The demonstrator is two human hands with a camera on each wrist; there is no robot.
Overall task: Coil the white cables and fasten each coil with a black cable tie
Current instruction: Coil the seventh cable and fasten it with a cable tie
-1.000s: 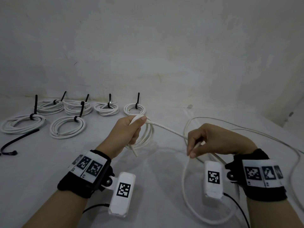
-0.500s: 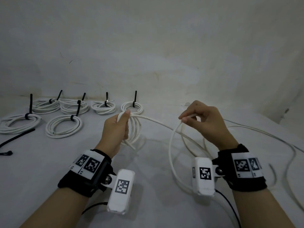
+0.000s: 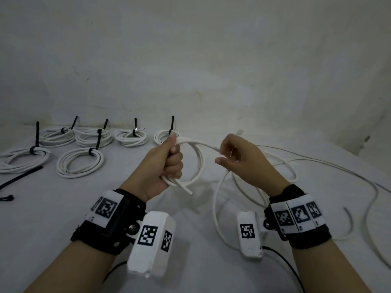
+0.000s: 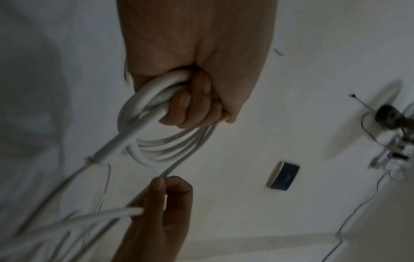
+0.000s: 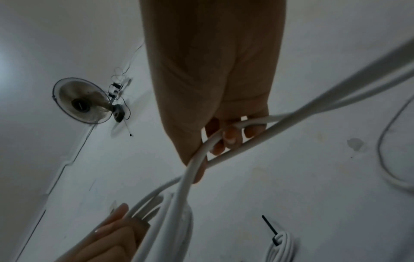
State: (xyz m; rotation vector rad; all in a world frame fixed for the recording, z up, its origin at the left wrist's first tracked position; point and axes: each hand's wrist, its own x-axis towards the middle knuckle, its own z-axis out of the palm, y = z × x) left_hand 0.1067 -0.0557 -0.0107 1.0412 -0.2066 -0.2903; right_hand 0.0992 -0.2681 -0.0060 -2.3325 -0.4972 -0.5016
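My left hand [image 3: 169, 163] grips a small coil of white cable [image 3: 195, 163] in its fist above the table; the left wrist view shows the loops [image 4: 161, 147] bunched under the curled fingers. A short cut end [image 3: 186, 189] sticks out below the fist. My right hand [image 3: 234, 159] holds the running strand of the same cable [image 5: 201, 154] between thumb and fingers, close to the right of the coil. The loose rest of the cable [image 3: 296, 166] trails over the table to the right. A spare black cable tie [image 3: 19, 178] lies at the far left.
Several finished white coils [image 3: 80, 162] with upright black ties sit in rows at the back left, one [image 3: 164, 136] just behind my left hand. A plain wall [image 3: 190, 70] closes the table's far edge. A wall fan [image 5: 82, 101] shows in the right wrist view.
My right hand has risen and carried the strand leftward to the coil, adding a loop. The left hand has tightened into a fist on the coil and lifted slightly.
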